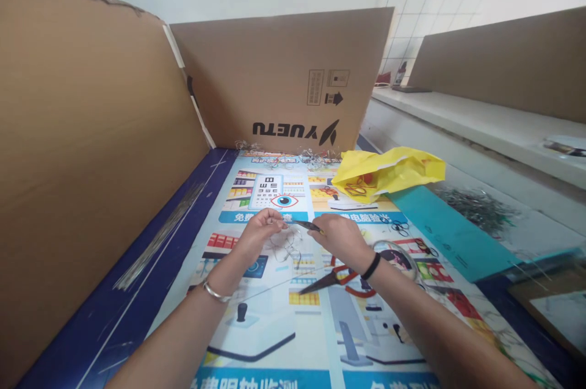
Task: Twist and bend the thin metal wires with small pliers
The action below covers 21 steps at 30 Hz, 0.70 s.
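Nearest the lens: left forearm (183, 328) and right forearm (451, 322), reaching in from the bottom corners to the grip at mid-frame. From my feed, left hand (260, 232) has thumb and forefinger pinched around a thin wire piece (284, 246), its loops hanging just below the fingers. Right hand (343, 239) is wrapped around pliers (307, 226), nose pointing at the left fingertips; can't tell if the jaws are closed on wire. My read: left pinches close to the nose so the wire can't swing, right fist gives the leverage. Orange-handled shears (326, 281) lie below the grip, handles partly under the right wrist, so probably parked for quick reach. Straight wires (158, 239) lie bundled lengthwise left of the grip, likely aligned so singles pull out without snagging. Yellow bag (389, 172) sits beyond the right hand, mouth facing the grip, looks handy for drop-in. Tangled wire pile (478, 209) is off to its right. Cardboard panel (274, 80) stands behind everything, I'd guess as a screen. Printed sheet (270, 322) under the grip covers the work surface; busy graphics make thin wire hard for me to trace.
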Each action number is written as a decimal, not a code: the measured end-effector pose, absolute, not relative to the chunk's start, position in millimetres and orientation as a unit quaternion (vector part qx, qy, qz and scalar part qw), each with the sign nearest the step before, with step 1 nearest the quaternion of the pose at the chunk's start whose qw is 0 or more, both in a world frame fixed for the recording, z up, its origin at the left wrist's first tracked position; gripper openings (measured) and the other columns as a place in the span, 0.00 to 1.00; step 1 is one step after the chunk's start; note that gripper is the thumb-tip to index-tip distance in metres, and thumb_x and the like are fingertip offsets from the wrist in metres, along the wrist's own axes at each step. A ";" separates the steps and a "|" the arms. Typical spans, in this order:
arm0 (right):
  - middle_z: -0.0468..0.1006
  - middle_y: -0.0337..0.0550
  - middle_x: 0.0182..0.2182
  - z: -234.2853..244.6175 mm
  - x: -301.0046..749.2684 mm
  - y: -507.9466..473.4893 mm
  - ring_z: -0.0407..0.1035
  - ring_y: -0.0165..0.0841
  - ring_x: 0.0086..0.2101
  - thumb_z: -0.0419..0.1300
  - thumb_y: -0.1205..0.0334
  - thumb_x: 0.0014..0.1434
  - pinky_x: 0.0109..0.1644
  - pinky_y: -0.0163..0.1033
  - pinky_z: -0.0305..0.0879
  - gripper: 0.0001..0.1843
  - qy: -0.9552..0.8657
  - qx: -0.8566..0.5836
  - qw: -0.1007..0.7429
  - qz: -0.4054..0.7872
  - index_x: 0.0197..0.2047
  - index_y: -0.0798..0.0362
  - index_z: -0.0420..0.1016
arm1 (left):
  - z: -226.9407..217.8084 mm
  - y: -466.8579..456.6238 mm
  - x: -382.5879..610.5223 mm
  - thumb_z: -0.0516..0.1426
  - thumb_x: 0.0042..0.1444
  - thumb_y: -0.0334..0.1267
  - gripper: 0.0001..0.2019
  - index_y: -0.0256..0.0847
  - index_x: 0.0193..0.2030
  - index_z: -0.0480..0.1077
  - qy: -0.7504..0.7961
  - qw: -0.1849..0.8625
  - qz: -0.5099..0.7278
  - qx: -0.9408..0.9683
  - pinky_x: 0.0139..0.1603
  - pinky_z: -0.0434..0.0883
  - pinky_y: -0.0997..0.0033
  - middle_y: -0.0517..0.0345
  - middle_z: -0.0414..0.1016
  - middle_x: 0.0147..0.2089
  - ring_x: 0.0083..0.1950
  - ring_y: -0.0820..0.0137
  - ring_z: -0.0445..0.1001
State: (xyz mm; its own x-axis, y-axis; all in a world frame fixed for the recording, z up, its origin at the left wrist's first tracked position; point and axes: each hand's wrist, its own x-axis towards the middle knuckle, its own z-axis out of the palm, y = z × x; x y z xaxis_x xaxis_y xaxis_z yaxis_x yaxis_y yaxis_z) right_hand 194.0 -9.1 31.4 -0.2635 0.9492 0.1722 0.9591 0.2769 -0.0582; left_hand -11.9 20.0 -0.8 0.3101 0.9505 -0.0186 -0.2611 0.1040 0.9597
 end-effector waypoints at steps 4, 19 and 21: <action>0.74 0.40 0.30 28.9 191.6 -9.0 0.67 0.31 0.30 0.52 0.52 0.57 0.28 0.33 0.49 0.13 -0.796 -0.594 0.116 0.016 0.31 0.51 0.71 | 3.7 17.0 -10.8 0.61 0.45 0.32 0.08 0.38 0.33 0.67 0.337 0.677 0.487 0.437 0.37 0.65 0.77 0.59 0.74 0.29 0.33 0.76 0.71; 0.67 0.35 0.22 8.4 182.3 -4.8 0.60 0.26 0.24 0.51 0.53 0.58 0.28 0.30 0.52 0.15 -0.788 -0.523 0.292 0.142 0.24 0.53 0.66 | 5.5 7.1 -0.8 0.61 0.46 0.29 0.09 0.39 0.34 0.67 0.259 0.780 0.489 0.293 0.37 0.69 0.78 0.59 0.74 0.30 0.33 0.76 0.73; 0.66 0.35 0.21 9.0 180.9 -6.2 0.60 0.26 0.24 0.51 0.54 0.58 0.27 0.30 0.51 0.15 -0.786 -0.523 0.292 0.154 0.24 0.53 0.65 | 7.4 4.9 0.4 0.61 0.46 0.30 0.08 0.40 0.34 0.67 0.263 0.780 0.474 0.311 0.39 0.68 0.75 0.59 0.74 0.30 0.32 0.75 0.73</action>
State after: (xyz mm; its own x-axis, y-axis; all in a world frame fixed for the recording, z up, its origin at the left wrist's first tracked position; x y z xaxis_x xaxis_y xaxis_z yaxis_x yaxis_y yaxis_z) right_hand 180.9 -6.2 9.0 -0.2818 0.9119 0.2983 0.7325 0.4053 -0.5470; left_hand 0.4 4.9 7.4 0.4111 0.9042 -0.1158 -0.5762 0.3562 0.7356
